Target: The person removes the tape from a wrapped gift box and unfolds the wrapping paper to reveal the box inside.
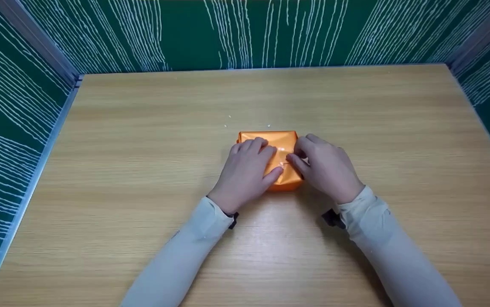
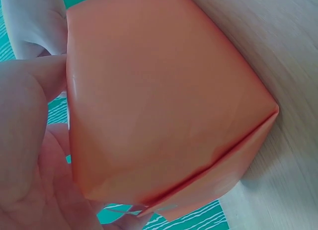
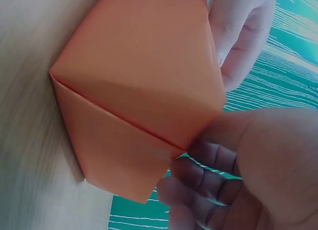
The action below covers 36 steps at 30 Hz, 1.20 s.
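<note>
- Left hand (image 1: pixel 243 172) rests with fingers spread loosely across the top of an orange wrapped package (image 1: pixel 282 141), its thumb toward the package's near side.
- Right hand (image 1: pixel 329 167) pinches the wrapping at the package's right side between thumb and curled fingers, as the right wrist view shows at a folded edge.
- The package sits on the wooden desk (image 1: pixel 142 128), about midway between its left and right edges and well apart from the far edge.
- A creased end flap (image 3: pixel 114 148) juts out beside the right hand's fingers.
- Small white specks (image 1: pixel 269 125) lie on the desk just beyond the package.
- Light grey sleeves (image 1: pixel 177 251) cover both forearms.
- Green panels (image 1: pixel 189 38) with white streaks stand along the desk's left, far and right edges.
</note>
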Available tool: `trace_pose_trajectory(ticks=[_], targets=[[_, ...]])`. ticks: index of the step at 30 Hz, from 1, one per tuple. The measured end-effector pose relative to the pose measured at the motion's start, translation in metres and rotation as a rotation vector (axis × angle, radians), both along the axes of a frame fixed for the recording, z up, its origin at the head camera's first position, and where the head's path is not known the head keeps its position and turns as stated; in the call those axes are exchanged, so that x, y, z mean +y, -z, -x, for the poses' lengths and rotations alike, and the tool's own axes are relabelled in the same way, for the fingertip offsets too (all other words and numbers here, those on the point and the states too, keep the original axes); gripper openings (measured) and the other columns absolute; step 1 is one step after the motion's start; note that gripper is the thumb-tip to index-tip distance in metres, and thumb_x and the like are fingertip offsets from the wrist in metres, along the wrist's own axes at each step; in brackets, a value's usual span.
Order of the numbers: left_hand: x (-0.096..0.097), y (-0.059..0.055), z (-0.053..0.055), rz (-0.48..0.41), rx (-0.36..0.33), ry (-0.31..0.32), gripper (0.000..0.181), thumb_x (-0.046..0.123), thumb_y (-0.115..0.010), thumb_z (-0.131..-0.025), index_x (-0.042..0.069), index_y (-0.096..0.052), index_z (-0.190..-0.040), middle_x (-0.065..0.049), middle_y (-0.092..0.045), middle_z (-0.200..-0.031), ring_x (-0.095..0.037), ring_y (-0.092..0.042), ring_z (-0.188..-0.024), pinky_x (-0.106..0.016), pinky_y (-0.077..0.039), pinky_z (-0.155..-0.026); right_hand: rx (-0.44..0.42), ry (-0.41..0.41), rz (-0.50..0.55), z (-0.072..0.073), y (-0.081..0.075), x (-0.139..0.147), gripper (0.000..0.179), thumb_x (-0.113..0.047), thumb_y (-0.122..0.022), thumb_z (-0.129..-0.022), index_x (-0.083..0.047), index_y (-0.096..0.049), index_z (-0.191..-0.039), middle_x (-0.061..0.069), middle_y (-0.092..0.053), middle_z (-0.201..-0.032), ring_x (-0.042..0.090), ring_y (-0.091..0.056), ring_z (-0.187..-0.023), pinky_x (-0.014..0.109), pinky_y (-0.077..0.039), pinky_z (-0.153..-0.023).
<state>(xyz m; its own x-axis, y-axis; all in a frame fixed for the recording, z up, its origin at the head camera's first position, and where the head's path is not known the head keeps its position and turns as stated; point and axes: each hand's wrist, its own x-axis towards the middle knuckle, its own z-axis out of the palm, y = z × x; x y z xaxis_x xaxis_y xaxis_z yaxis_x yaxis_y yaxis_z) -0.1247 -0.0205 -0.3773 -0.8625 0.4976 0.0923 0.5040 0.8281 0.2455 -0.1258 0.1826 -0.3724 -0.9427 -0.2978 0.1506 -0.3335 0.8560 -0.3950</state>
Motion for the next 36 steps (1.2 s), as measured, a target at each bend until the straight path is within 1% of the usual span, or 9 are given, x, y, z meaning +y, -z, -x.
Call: trace_pose_trajectory(ticks=[6, 10, 15, 19, 23, 26, 33, 36], targets=[[-0.0024, 0.0007, -0.0021, 0.016, -0.018, -0.007, 0.054, 0.053, -0.049, -0.105, 0.014, -0.062, -0.140, -0.009, -0.054, -0.145, -0.032, -0.048, -0.135, -0.050, -0.034, -0.115, -0.031, 0.023, 0.000, -0.0019, 0.0002, -0.0040, 0.020, -0.024, -0.072, -0.098, -0.006, -0.068, -0.105, 0.009, -0.065, -0.091, 0.025, -0.061, -0.073, 0.038, -0.054, -0.065], [-0.0024, 0.0010, -0.0022, 0.010, -0.014, -0.006, 0.053, 0.053, -0.049, -0.105, 0.014, -0.062, -0.139, -0.009, -0.054, -0.145, -0.031, -0.048, -0.136, -0.050, -0.034, -0.115, 0.002, 0.010, 0.001, -0.0028, -0.0014, -0.0035, 0.014, -0.018, -0.072, -0.097, -0.005, -0.072, -0.103, 0.008, -0.065, -0.088, 0.024, -0.060, -0.070, 0.038, -0.052, -0.062], [-0.0023, 0.0007, -0.0019, 0.008, -0.006, -0.005, 0.052, 0.052, -0.050, -0.105, 0.014, -0.062, -0.138, -0.009, -0.054, -0.145, -0.031, -0.048, -0.135, -0.049, -0.034, -0.115, 0.049, -0.022, 0.006, -0.0037, -0.0039, -0.0027, 0.010, -0.013, -0.074, -0.095, -0.006, -0.076, -0.101, 0.007, -0.068, -0.090, 0.024, -0.062, -0.072, 0.040, -0.054, -0.063], [-0.0017, 0.0000, -0.0018, 0.011, -0.007, -0.004, 0.053, 0.053, -0.048, -0.105, 0.014, -0.061, -0.139, -0.009, -0.054, -0.145, -0.032, -0.048, -0.136, -0.050, -0.034, -0.115, 0.055, -0.022, -0.004, -0.0041, -0.0046, -0.0024, 0.011, -0.015, -0.073, -0.095, -0.006, -0.075, -0.101, 0.007, -0.068, -0.090, 0.024, -0.063, -0.073, 0.040, -0.055, -0.063], [-0.0005, -0.0007, -0.0017, 0.028, -0.005, -0.002, 0.054, 0.053, -0.047, -0.106, 0.014, -0.061, -0.140, -0.010, -0.053, -0.147, -0.032, -0.047, -0.136, -0.050, -0.034, -0.115, 0.036, -0.006, -0.010, -0.0043, -0.0047, -0.0023, 0.017, -0.021, -0.074, -0.096, -0.005, -0.073, -0.100, 0.007, -0.066, -0.089, 0.024, -0.060, -0.071, 0.038, -0.054, -0.063], [0.0000, -0.0011, -0.0015, 0.025, -0.002, 0.001, 0.054, 0.053, -0.047, -0.106, 0.014, -0.061, -0.141, -0.010, -0.053, -0.147, -0.032, -0.047, -0.136, -0.051, -0.033, -0.116, 0.025, 0.004, -0.003, -0.0041, -0.0043, -0.0022, 0.020, -0.025, -0.074, -0.096, -0.005, -0.072, -0.099, 0.007, -0.065, -0.089, 0.024, -0.060, -0.071, 0.037, -0.054, -0.064], [-0.0002, -0.0002, -0.0014, -0.002, 0.026, 0.016, 0.048, 0.048, -0.050, -0.106, 0.013, -0.063, -0.135, -0.010, -0.054, -0.144, -0.033, -0.049, -0.135, -0.050, -0.034, -0.114, 0.053, 0.002, -0.016, -0.0026, -0.0013, -0.0013, 0.020, -0.025, -0.073, -0.097, -0.006, -0.067, -0.093, 0.007, -0.062, -0.084, 0.024, -0.058, -0.068, 0.038, -0.050, -0.060], [0.0000, 0.0002, -0.0015, 0.004, 0.025, 0.013, 0.048, 0.049, -0.049, -0.106, 0.013, -0.062, -0.135, -0.011, -0.054, -0.144, -0.033, -0.049, -0.134, -0.050, -0.034, -0.113, 0.041, 0.005, -0.019, -0.0024, -0.0011, -0.0019, 0.021, -0.026, -0.073, -0.097, -0.006, -0.067, -0.095, 0.007, -0.062, -0.085, 0.023, -0.058, -0.068, 0.038, -0.050, -0.060]])
